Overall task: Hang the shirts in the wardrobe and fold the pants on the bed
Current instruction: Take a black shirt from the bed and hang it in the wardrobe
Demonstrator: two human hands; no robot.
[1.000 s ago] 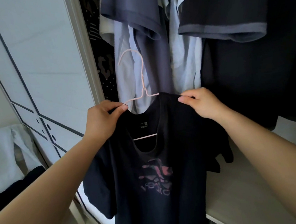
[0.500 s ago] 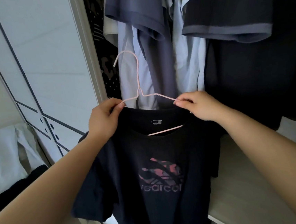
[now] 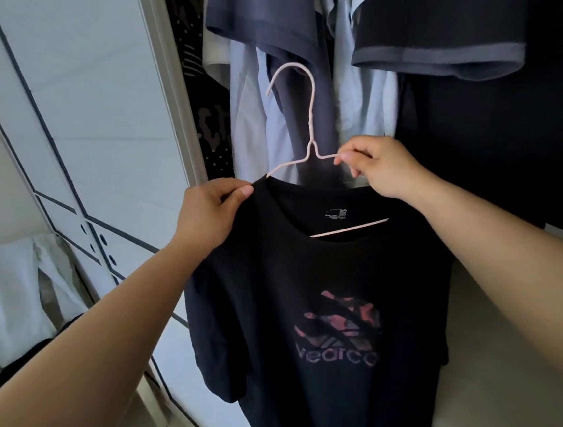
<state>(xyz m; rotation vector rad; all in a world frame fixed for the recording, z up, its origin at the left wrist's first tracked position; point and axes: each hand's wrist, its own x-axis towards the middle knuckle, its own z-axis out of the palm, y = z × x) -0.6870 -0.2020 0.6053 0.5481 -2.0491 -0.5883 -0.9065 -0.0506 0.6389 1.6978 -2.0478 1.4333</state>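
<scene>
A black T-shirt (image 3: 318, 285) with a pink and grey chest print hangs on a thin pink wire hanger (image 3: 310, 131), held in front of the open wardrobe. My left hand (image 3: 208, 213) pinches the shirt's left shoulder by the collar, where the hanger arm enters the fabric. My right hand (image 3: 382, 169) pinches the hanger's right arm at the shirt's other shoulder. The hook points up and left, free of any rail. The hanger's lower bar shows through the neck opening.
Inside the wardrobe hang a navy shirt (image 3: 262, 26), pale blue shirts (image 3: 250, 120) and a large dark shirt (image 3: 461, 24). The white wardrobe door (image 3: 84, 111) stands at left. A wooden shelf (image 3: 494, 365) lies below right. White and dark clothes (image 3: 6, 301) lie at far left.
The shirt and hanger have shifted right and a little up. My right hand moved from the shirt's collar onto the hanger's right arm, and more of the hanger shows above the neckline.
</scene>
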